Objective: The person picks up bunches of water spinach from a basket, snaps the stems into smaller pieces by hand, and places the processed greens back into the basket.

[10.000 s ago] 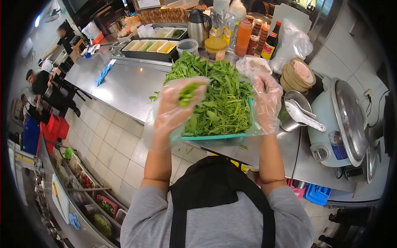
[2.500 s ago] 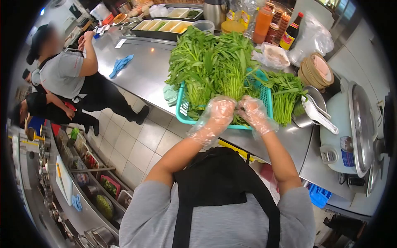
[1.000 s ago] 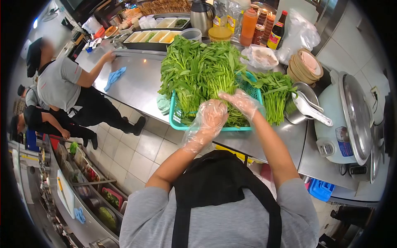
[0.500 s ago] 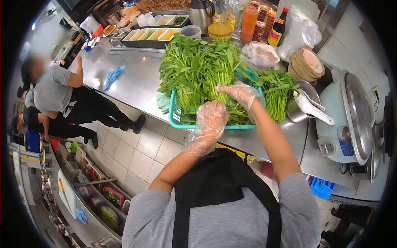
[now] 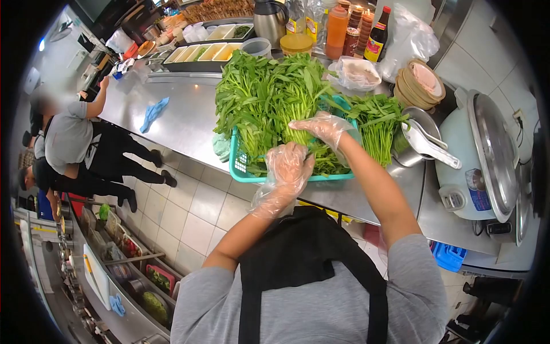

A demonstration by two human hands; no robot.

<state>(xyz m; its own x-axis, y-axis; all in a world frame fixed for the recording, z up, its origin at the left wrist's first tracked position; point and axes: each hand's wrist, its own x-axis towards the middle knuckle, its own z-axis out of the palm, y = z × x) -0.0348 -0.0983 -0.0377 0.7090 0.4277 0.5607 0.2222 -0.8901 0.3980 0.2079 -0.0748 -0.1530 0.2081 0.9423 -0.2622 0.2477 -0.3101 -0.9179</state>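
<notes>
At the far left a co-worker in a grey shirt (image 5: 69,135) stands beside the counter (image 5: 186,120), well apart from the basket. A blue cloth (image 5: 153,114) lies on the steel. The turquoise basket (image 5: 235,160) sits with its front rim near the counter's edge; a hard pull toward the body could drag it over. Leafy greens (image 5: 269,86) are heaped in it, leaves above and past the rim, so a jolt could spill some. The person's left hand (image 5: 286,163), in clear plastic, has its fingers curled in at the stem ends; whether they grip any stems cannot be told. The baggy glove might snag or slip there. The right hand (image 5: 323,127) lies across the stems, its fingers fairly straight and not closed round anything; pressing hard could bruise them. Just right of the basket, a second bunch (image 5: 378,123) rests near a metal pot (image 5: 421,120). A sideways sweep of the elbow could knock the white spoon (image 5: 435,148) jutting out of it
</notes>
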